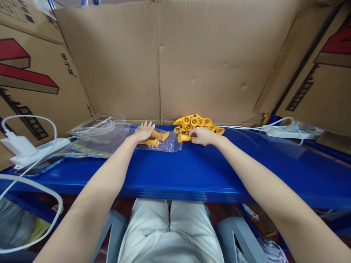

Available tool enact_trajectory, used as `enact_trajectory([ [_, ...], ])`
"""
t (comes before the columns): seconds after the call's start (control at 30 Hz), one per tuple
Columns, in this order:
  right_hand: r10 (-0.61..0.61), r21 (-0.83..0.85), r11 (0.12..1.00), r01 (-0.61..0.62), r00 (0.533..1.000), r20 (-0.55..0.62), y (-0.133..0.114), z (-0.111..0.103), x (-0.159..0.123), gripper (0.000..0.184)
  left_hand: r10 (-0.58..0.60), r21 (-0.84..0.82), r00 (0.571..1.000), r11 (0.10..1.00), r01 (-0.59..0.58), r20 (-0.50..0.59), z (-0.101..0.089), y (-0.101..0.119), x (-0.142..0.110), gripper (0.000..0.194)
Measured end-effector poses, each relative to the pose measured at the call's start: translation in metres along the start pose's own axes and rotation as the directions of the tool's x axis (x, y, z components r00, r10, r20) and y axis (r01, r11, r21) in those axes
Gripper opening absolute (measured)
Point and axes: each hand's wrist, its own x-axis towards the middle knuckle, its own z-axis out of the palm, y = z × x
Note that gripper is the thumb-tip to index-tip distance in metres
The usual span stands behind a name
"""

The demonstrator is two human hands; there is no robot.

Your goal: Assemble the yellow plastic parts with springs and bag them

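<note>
My left hand lies flat with fingers spread on a small clear plastic bag that holds a few yellow trumpet-shaped plastic pieces. My right hand is closed around one yellow piece at the near edge of a heap of several yellow pieces. Both hands rest on the blue table, close to the cardboard wall at the back.
A stack of clear plastic bags lies to the left. A white charger, its cable and a phone sit at the far left. A white power strip with cables lies at the right. Cardboard boxes surround the table.
</note>
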Motion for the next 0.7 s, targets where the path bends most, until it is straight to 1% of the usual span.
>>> enact_trajectory([
  [0.07,-0.044,0.040,0.998,0.045,0.998,-0.038,-0.003,0.000,0.000,0.022,-0.064,-0.063,0.997,0.996,0.066,0.036,-0.001,0.000,-0.002,0.074],
  [0.1,-0.070,0.041,0.997,0.072,0.996,-0.051,-0.006,0.000,0.000,0.021,-0.078,-0.088,0.996,0.993,0.083,0.053,-0.001,0.000,-0.002,0.074],
  [0.2,-0.105,0.005,0.994,0.105,0.993,-0.052,-0.017,0.002,-0.002,0.016,-0.071,-0.071,0.994,0.994,0.078,0.086,0.004,-0.001,-0.003,0.073],
  [0.27,-0.072,0.005,0.997,0.072,0.997,-0.041,-0.026,0.005,-0.004,0.016,-0.057,-0.046,0.994,0.997,0.061,0.095,0.007,-0.001,-0.003,0.073],
  [0.4,0.022,0.084,0.996,-0.020,1.000,-0.020,-0.037,0.004,-0.006,0.015,-0.031,-0.023,0.993,0.999,0.034,0.117,0.007,0.002,-0.004,0.073],
  [0.5,0.082,0.131,0.988,-0.087,0.996,0.039,-0.038,-0.005,-0.009,0.013,-0.030,-0.025,0.988,0.999,0.034,0.149,0.004,0.004,-0.006,0.073],
  [0.6,0.163,0.102,0.980,-0.173,0.981,0.106,-0.035,-0.017,-0.014,0.011,-0.034,-0.038,0.986,0.998,0.041,0.161,0.002,0.005,-0.008,0.074],
  [0.7,0.207,0.079,0.973,-0.218,0.970,0.124,-0.032,-0.025,-0.018,0.010,-0.030,-0.043,0.987,0.998,0.038,0.156,0.003,0.005,-0.009,0.074],
])
